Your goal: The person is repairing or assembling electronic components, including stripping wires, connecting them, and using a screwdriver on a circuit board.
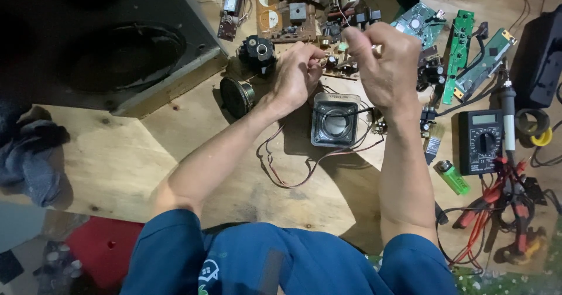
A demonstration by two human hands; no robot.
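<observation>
Left hand (295,75) pinches a small part on the brown circuit board (336,61), just above the square speaker (335,119). Right hand (383,67) grip pressed together above it; contents unclear. Steady wrists; avoid tugging leads.

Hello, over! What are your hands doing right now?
Left hand pinching at brown circuit board. Right hand raised, fingers closed. Black square speaker below. Nothing blocking.

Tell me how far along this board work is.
Done: the brown board lies bare among loose parts. In hand: the left hand and right hand pinch something small at its edge. Left: the square speaker still trails loose wires; the soldering iron lies unused.
</observation>
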